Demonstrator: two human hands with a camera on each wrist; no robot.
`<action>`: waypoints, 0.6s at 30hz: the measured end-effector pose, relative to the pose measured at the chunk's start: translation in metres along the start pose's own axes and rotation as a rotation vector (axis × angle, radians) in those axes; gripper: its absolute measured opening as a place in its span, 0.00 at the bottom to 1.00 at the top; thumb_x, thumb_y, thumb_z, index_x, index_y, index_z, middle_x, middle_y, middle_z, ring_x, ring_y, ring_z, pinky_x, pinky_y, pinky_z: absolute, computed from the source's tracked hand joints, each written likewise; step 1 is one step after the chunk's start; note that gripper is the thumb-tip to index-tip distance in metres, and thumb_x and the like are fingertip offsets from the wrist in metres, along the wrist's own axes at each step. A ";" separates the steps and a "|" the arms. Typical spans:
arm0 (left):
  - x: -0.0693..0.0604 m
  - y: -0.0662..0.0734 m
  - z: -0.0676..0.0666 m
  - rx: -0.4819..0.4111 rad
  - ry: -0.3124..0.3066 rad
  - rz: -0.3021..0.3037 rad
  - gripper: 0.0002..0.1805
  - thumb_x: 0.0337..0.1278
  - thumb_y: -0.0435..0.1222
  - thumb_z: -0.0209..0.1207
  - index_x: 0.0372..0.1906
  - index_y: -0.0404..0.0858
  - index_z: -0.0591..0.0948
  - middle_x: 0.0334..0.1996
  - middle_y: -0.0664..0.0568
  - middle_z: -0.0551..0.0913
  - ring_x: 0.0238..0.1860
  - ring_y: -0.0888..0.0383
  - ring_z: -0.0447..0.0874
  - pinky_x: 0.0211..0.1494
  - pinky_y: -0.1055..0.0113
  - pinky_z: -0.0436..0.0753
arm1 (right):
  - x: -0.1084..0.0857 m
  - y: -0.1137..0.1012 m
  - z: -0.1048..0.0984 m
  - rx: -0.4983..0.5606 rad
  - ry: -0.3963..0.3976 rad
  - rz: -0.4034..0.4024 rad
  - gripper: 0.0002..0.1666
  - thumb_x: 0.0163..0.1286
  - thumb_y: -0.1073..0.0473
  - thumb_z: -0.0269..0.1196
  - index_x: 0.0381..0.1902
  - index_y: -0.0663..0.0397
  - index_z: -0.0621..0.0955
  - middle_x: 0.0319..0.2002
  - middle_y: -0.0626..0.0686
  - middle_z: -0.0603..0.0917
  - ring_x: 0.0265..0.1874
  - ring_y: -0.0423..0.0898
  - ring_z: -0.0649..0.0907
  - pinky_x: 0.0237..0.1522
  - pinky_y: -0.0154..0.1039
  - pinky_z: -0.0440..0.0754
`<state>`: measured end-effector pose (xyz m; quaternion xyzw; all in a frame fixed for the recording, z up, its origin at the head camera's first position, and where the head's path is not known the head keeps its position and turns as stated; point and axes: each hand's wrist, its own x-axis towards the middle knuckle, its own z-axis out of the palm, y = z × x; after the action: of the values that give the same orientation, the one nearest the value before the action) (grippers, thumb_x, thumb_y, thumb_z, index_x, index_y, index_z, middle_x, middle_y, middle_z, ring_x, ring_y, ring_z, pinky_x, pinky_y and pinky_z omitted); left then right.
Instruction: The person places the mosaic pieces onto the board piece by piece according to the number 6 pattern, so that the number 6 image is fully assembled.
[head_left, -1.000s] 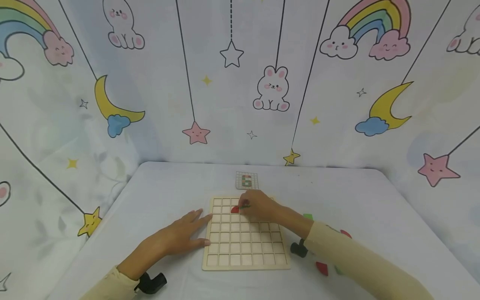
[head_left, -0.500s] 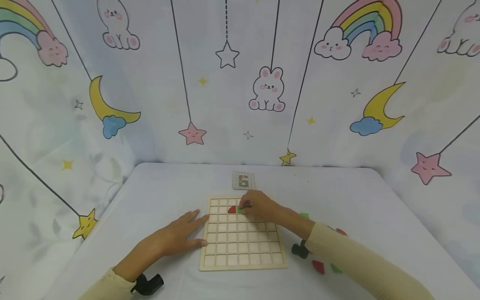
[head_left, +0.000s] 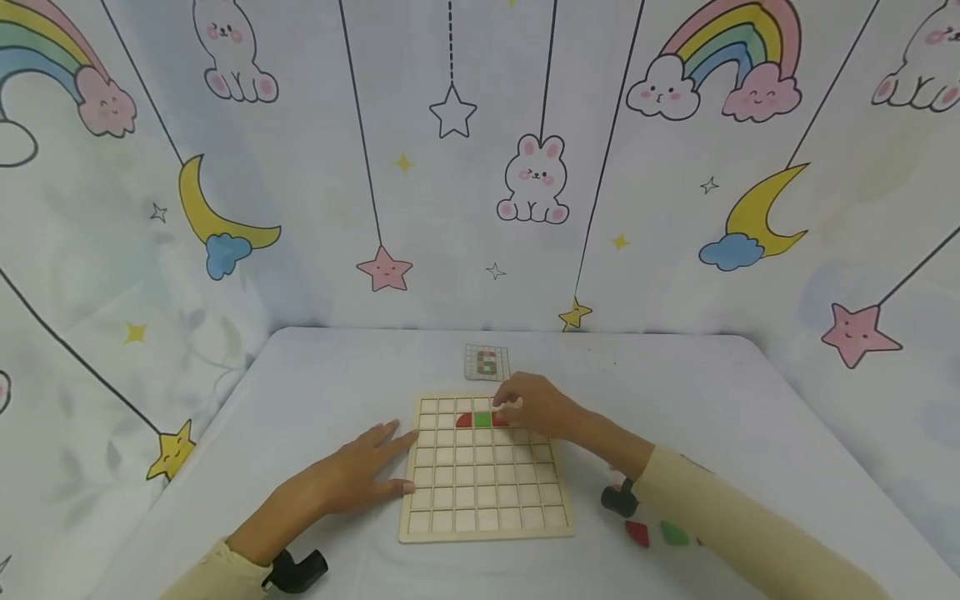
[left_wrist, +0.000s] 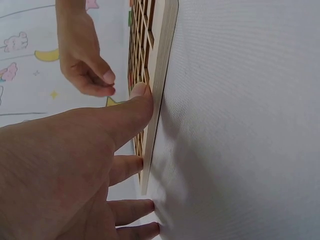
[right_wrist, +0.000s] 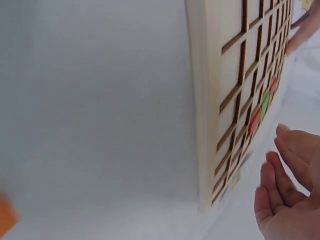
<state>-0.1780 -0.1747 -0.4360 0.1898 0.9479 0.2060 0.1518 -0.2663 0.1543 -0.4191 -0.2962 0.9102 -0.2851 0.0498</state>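
Observation:
A wooden grid board (head_left: 487,497) lies on the white table. In its second row from the far side sit a red rounded piece (head_left: 464,420), a green square piece (head_left: 482,420) and another red piece (head_left: 498,420), side by side. My right hand (head_left: 542,408) hovers just over the right-hand red piece, partly covering it. The right wrist view shows that hand (right_wrist: 292,187) with thumb and fingertips apart and nothing between them. My left hand (head_left: 351,477) spreads along the board's left side, with thumb (left_wrist: 141,95) and a finger touching its edge.
Beyond the board lies a small gridded card (head_left: 487,362) with a red and green pattern. Right of the board are a loose red piece (head_left: 637,534) and a green piece (head_left: 674,533), with others partly hidden by the sleeve. A blurred orange shape (right_wrist: 6,215) shows at the right wrist view's edge.
My right hand first left the green square beside the first red piece, then set a second red piece to its right and let go, shifting rightward. The left hand stays on the board's edge.

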 end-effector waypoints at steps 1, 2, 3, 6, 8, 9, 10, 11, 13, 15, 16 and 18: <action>0.000 0.000 0.000 0.001 -0.001 0.000 0.46 0.67 0.62 0.64 0.84 0.51 0.63 0.84 0.38 0.56 0.83 0.33 0.53 0.79 0.31 0.61 | -0.004 0.003 -0.004 0.006 0.012 0.003 0.08 0.73 0.63 0.70 0.48 0.56 0.88 0.44 0.49 0.87 0.48 0.49 0.84 0.54 0.47 0.84; 0.001 0.000 0.001 0.001 0.000 0.003 0.46 0.67 0.62 0.64 0.84 0.51 0.63 0.84 0.38 0.56 0.83 0.33 0.53 0.79 0.31 0.61 | -0.008 0.007 -0.009 0.002 0.024 0.005 0.09 0.73 0.62 0.70 0.49 0.56 0.88 0.45 0.49 0.87 0.48 0.49 0.84 0.54 0.48 0.84; 0.001 -0.001 0.001 0.005 0.002 0.006 0.46 0.67 0.62 0.64 0.84 0.51 0.63 0.83 0.38 0.56 0.83 0.33 0.53 0.79 0.31 0.61 | -0.012 0.010 -0.012 0.005 0.036 0.015 0.10 0.73 0.61 0.70 0.49 0.56 0.88 0.45 0.49 0.87 0.49 0.49 0.84 0.55 0.49 0.84; 0.001 -0.002 0.001 0.013 0.006 0.008 0.46 0.67 0.62 0.64 0.84 0.51 0.63 0.83 0.37 0.56 0.83 0.33 0.54 0.79 0.31 0.62 | -0.024 0.023 -0.024 0.011 0.067 0.053 0.12 0.73 0.60 0.71 0.51 0.56 0.88 0.47 0.51 0.88 0.50 0.50 0.84 0.58 0.55 0.84; 0.001 -0.002 0.001 0.019 0.011 0.014 0.46 0.67 0.62 0.64 0.84 0.51 0.63 0.83 0.37 0.57 0.82 0.33 0.54 0.78 0.32 0.62 | -0.032 0.032 -0.031 0.010 0.086 0.090 0.14 0.72 0.58 0.71 0.53 0.56 0.88 0.49 0.52 0.89 0.51 0.51 0.85 0.60 0.57 0.84; 0.000 -0.002 0.001 0.022 0.012 0.016 0.46 0.68 0.62 0.63 0.84 0.51 0.63 0.83 0.37 0.57 0.82 0.34 0.55 0.79 0.32 0.62 | -0.036 0.038 -0.034 0.010 0.093 0.118 0.14 0.72 0.58 0.71 0.53 0.56 0.88 0.50 0.53 0.89 0.51 0.51 0.85 0.61 0.58 0.83; 0.000 -0.003 0.001 0.024 0.013 0.020 0.45 0.68 0.62 0.63 0.84 0.50 0.63 0.83 0.37 0.57 0.82 0.33 0.55 0.79 0.32 0.62 | -0.040 0.043 -0.038 0.006 0.098 0.136 0.15 0.73 0.57 0.71 0.54 0.56 0.87 0.51 0.54 0.89 0.52 0.52 0.85 0.61 0.58 0.83; 0.000 -0.003 0.001 0.026 0.014 0.024 0.45 0.68 0.61 0.63 0.84 0.50 0.63 0.83 0.37 0.57 0.82 0.34 0.55 0.79 0.32 0.62 | -0.045 0.048 -0.041 0.004 0.103 0.156 0.16 0.73 0.56 0.71 0.55 0.56 0.87 0.52 0.55 0.89 0.53 0.52 0.85 0.62 0.58 0.83; -0.001 -0.002 0.001 0.032 0.016 0.031 0.45 0.69 0.61 0.63 0.83 0.49 0.64 0.83 0.37 0.58 0.82 0.34 0.55 0.79 0.32 0.62 | -0.056 0.058 -0.048 0.007 0.109 0.188 0.18 0.74 0.55 0.70 0.56 0.57 0.86 0.53 0.56 0.88 0.54 0.53 0.85 0.63 0.58 0.83; 0.000 -0.002 0.001 0.036 0.014 0.033 0.45 0.69 0.61 0.63 0.83 0.49 0.63 0.83 0.36 0.58 0.82 0.34 0.55 0.79 0.32 0.62 | -0.066 0.067 -0.054 0.017 0.113 0.227 0.20 0.74 0.53 0.70 0.58 0.57 0.86 0.54 0.56 0.88 0.55 0.53 0.85 0.63 0.58 0.83; 0.000 -0.002 0.001 0.037 0.015 0.035 0.45 0.69 0.61 0.63 0.83 0.49 0.63 0.83 0.36 0.58 0.82 0.34 0.55 0.79 0.32 0.62 | -0.072 0.072 -0.057 0.029 0.118 0.240 0.21 0.74 0.52 0.70 0.59 0.57 0.85 0.54 0.56 0.88 0.55 0.53 0.85 0.63 0.57 0.83; 0.001 -0.001 0.001 0.037 0.013 0.033 0.45 0.69 0.61 0.63 0.83 0.49 0.63 0.83 0.36 0.58 0.82 0.33 0.55 0.79 0.32 0.62 | -0.083 0.079 -0.061 0.054 0.125 0.274 0.22 0.74 0.51 0.70 0.60 0.57 0.85 0.54 0.56 0.88 0.55 0.52 0.85 0.62 0.55 0.84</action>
<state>-0.1787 -0.1755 -0.4373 0.2069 0.9493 0.1920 0.1386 -0.2546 0.2840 -0.4178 -0.1494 0.9355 -0.3177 0.0393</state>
